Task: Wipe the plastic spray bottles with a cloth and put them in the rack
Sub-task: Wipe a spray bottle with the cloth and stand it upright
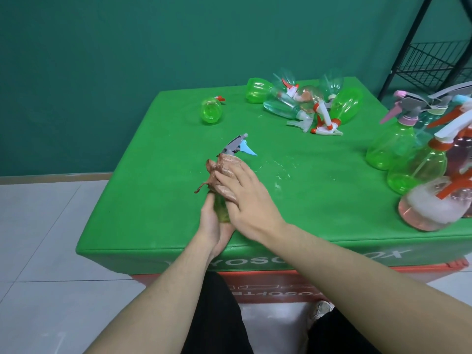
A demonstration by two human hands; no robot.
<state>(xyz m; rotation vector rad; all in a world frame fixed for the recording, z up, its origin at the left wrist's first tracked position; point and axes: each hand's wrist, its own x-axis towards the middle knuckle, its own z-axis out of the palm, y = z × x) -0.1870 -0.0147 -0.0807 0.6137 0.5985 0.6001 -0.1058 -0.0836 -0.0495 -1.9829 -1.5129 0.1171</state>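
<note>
A green spray bottle (pixel 221 210) with a grey head and blue trigger (pixel 238 145) is held over the green table (pixel 153 200). My left hand (pixel 213 226) grips its base from below. My right hand (pixel 246 192) presses a brown cloth (pixel 224 167) around the bottle's upper body, fingers wrapped over it. Most of the bottle is hidden by hands and cloth. The black wire rack (pixel 434 62) stands at the far right, behind the table.
Several spray bottles lie in a pile (pixel 306 103) at the table's back. One green bottle (pixel 211 110) lies apart on the left. Several upright bottles (pixel 421 162) crowd the right edge. Water drops (pixel 278 172) mark the table's middle. My knees sit below the front edge.
</note>
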